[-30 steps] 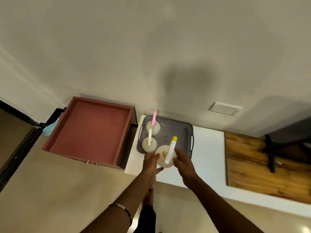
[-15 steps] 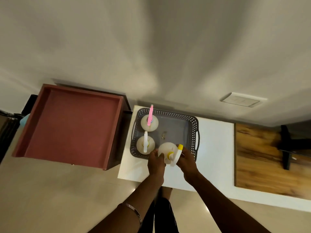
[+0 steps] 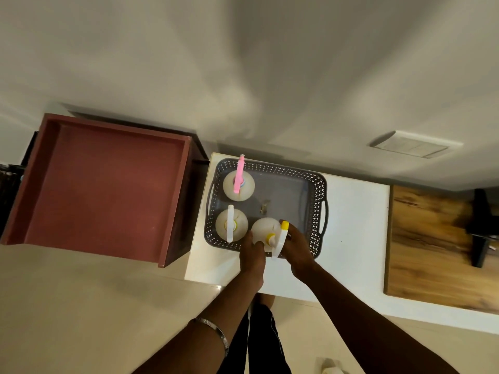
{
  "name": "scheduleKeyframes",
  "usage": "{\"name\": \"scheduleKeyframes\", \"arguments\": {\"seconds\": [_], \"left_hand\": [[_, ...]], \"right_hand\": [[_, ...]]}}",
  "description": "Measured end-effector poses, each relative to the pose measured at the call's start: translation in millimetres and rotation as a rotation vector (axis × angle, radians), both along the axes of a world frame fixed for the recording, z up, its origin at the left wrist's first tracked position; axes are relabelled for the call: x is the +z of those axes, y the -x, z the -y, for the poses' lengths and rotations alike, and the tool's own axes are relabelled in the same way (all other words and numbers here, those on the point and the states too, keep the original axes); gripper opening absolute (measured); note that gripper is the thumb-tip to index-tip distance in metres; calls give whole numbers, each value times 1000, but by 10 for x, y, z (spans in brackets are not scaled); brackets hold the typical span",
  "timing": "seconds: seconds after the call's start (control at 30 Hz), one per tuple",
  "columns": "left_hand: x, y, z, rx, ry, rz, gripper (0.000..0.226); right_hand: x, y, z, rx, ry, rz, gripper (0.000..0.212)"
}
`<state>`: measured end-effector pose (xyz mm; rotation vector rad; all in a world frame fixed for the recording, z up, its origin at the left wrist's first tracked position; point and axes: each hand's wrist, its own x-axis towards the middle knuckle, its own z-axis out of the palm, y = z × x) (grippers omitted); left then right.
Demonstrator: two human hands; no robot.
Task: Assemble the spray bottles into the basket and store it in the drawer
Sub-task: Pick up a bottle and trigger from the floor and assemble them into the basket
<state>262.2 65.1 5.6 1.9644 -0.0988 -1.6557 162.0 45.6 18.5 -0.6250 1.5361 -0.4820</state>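
Gripping a yellow-capped bottle [image 3: 266,230] from both sides, the left hand [image 3: 252,251] presses its fingers against the bottle's near-left wall while the right hand [image 3: 295,248] wraps the side by the white trigger head, fingertips reaching past the yellow nozzle. That bottle stands inside the basket [image 3: 318,201], at its near edge about midway along. Left of it in the basket, just beside it, stands a white-trigger bottle [image 3: 231,224]; beyond that one, in the basket's far-left corner, stands a pink-trigger bottle [image 3: 239,184]. The basket's right half holds only a small dark scrap on its floor. The basket sits on a white counter [image 3: 353,238], at the counter's left end. Left of the basket, the red-brown drawer [image 3: 108,184] stands pulled open. Right of the basket, past bare counter, lies a wooden board [image 3: 432,249].
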Motion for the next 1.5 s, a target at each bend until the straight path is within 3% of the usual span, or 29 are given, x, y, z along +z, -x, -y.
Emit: {"name": "scheduleKeyframes", "arguments": {"seconds": [0.2, 0.37, 0.53, 1.07, 1.37, 1.5], "left_hand": [[-103, -12, 33, -9, -26, 16, 53], [-168, 2, 61, -7, -21, 32, 52], [-213, 40, 81, -20, -4, 53, 58], [-279, 24, 68, 7, 16, 45, 57], [-278, 15, 58, 67, -10, -17, 55], [-216, -17, 34, 61, -8, -23, 49]], "right_hand": [[-145, -26, 30, -8, -34, 21, 31], [-297, -25, 52, -11, -59, -4, 49], [-369, -12, 66, 31, -20, -47, 43], [-463, 5, 73, 102, -14, -96, 50], [-452, 21, 4, 81, 32, 4, 36], [-477, 39, -25, 79, -32, -44, 54]]}}
